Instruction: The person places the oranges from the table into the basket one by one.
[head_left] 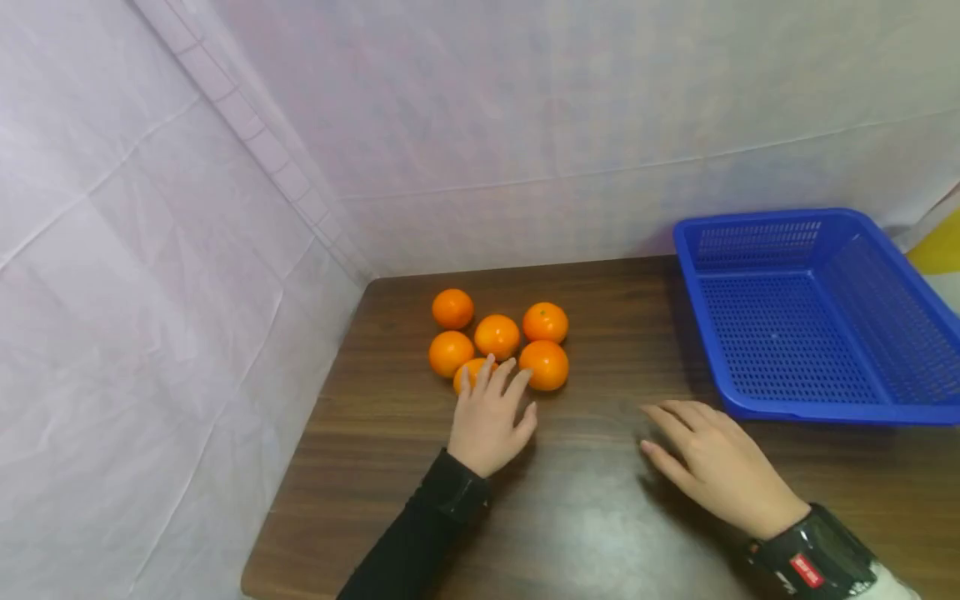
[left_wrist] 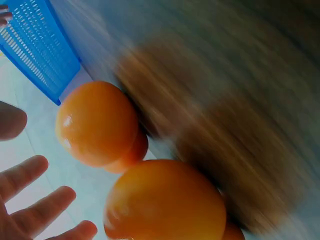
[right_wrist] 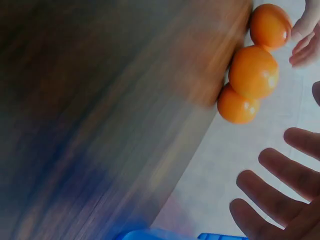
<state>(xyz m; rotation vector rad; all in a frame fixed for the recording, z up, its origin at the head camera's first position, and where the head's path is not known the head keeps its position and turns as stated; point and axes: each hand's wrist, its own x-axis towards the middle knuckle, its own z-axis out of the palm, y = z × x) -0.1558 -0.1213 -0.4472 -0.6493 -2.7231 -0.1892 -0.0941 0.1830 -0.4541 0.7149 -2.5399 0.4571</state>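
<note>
Several oranges lie grouped on the wooden table. My left hand (head_left: 490, 422) is over the nearest orange (head_left: 471, 372), partly covering it, its fingers spread. Whether the fingertips touch that fruit I cannot tell. Just right of those fingers sits another orange (head_left: 543, 365), with one more orange (head_left: 545, 322) behind it. In the left wrist view a large orange (left_wrist: 165, 202) lies beside the fingertips. My right hand (head_left: 716, 458) hovers above the table in front of the basket, fingers extended and holding nothing. Its fingers (right_wrist: 272, 197) are spread apart in the right wrist view.
A blue plastic basket (head_left: 708, 333) with perforated sides stands at the right, with nothing seen inside. The brown table (head_left: 360, 492) meets white sheeting (head_left: 525, 167) at the back and left. Something yellow (head_left: 937, 246) shows at the right edge.
</note>
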